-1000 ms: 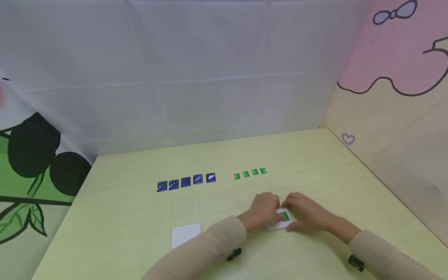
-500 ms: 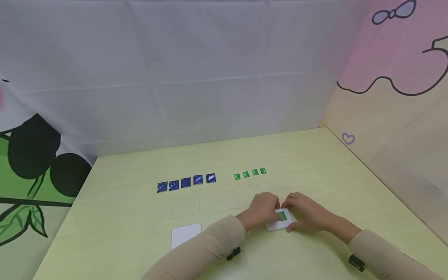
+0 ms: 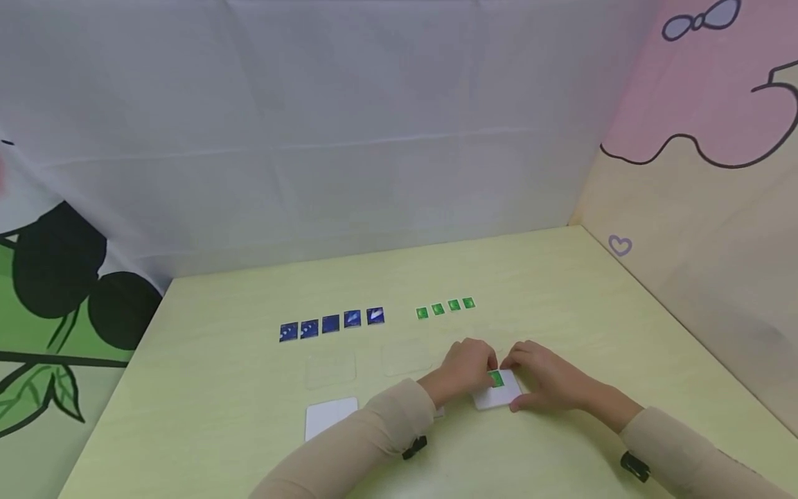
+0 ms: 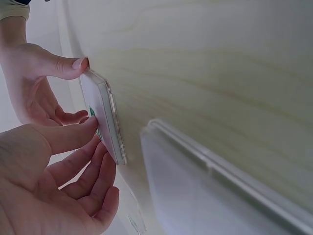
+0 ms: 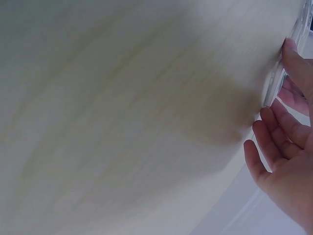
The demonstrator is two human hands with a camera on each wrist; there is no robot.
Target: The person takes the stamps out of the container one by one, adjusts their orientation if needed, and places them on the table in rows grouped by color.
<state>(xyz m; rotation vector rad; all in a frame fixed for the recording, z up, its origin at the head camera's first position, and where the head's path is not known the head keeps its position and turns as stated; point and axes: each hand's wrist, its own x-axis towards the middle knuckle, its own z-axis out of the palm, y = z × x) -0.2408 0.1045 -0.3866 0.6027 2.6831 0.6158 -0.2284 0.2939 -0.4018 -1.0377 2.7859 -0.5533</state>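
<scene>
My left hand (image 3: 464, 367) presses its thumb on a small green card (image 3: 496, 378), its other fingers curled at the box's edge. The card lies on a flat white square box (image 3: 499, 396) with a clear rim. Opposite, my right hand (image 3: 548, 381) grips the box's right side between thumb and fingers. In the left wrist view, the card (image 4: 93, 115) is mostly hidden by the left thumb. A right fingertip row touches the clear edge (image 5: 274, 85) in the right wrist view.
A row of several blue cards (image 3: 331, 324) and a row of several green cards (image 3: 438, 309) lie farther back. Two clear square covers (image 3: 330, 369) rest before them. Another white square box (image 3: 327, 417) sits left, partly behind the left sleeve; a pale corner (image 3: 439, 413) shows under the wrist.
The green card and my left hand have slid slightly left across the white box, baring more of its right part. My right hand has stayed in place.
</scene>
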